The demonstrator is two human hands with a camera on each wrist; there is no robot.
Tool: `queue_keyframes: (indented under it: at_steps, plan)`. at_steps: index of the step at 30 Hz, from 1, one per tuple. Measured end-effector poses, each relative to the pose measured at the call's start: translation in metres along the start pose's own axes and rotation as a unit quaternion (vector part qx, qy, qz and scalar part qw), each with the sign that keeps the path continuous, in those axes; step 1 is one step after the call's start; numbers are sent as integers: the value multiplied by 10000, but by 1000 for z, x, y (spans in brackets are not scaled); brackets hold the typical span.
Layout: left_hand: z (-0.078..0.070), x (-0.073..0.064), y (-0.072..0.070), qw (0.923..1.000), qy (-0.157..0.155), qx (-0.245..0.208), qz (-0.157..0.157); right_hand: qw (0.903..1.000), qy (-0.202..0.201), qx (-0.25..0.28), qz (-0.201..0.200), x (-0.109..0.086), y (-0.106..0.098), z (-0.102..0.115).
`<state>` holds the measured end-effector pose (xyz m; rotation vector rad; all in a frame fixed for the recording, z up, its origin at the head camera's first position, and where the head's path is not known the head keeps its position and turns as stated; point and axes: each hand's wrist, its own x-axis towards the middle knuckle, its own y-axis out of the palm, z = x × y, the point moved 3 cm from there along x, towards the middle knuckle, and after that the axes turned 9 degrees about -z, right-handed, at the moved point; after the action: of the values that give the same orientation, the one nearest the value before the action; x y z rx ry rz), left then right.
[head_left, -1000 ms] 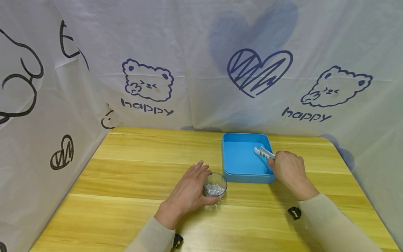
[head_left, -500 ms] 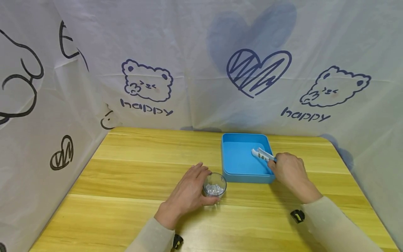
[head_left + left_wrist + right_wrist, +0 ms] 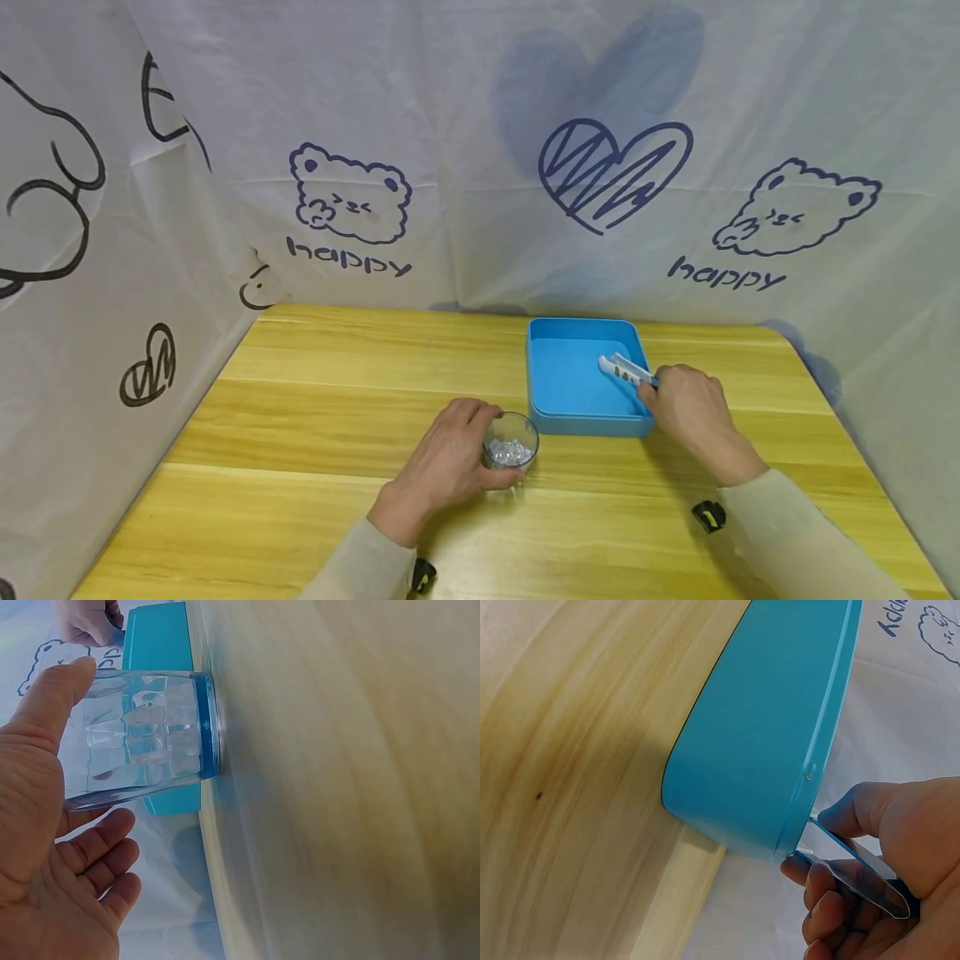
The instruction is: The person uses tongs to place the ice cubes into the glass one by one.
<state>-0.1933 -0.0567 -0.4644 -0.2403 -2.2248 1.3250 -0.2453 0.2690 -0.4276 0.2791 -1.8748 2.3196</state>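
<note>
A clear drinking glass [image 3: 527, 427] stands upright on the table, partly filled with clear, ice-like pieces [image 3: 146, 724]. My left hand [image 3: 446, 462] holds it near the rim between thumb and forefinger; in the left wrist view the other fingers are bent and off the glass. To its right is a shallow light-blue box [image 3: 592, 423]. My right hand [image 3: 692, 421] grips small white-and-blue tongs [image 3: 628, 371] at the box's right side. The tongs' tips hang over the inside of the box, with nothing visible between them. The box's near right inner corner is partly hidden by that hand.
The wooden table [image 3: 315, 417] reaches back to a white curtain [image 3: 480, 208] with bear and heart drawings. More white cloth [image 3: 90, 400] hangs along the left side. The box stands near the table's back edge, just behind and right of the glass.
The tongs have shifted slightly left over the box, then stayed about still. My left hand's outstretched fingers have bent inward, while the glass has stayed in place.
</note>
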Motion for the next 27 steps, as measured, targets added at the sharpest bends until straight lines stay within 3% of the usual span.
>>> queue_keyframes:
  at_steps: [16, 20, 27]
  plan:
    - [2, 0, 3, 9998, -117, -166, 3, 10000, -52, 9, -39, 0, -1, 0]
    - [4, 0, 7, 9966, -450, -673, 131, 10000, -41, 11, -9, 1, -1, 0]
    - [8, 1, 13, 9783, -1109, -1707, 388, 10000, -78, 9, -52, 1, -1, 0]
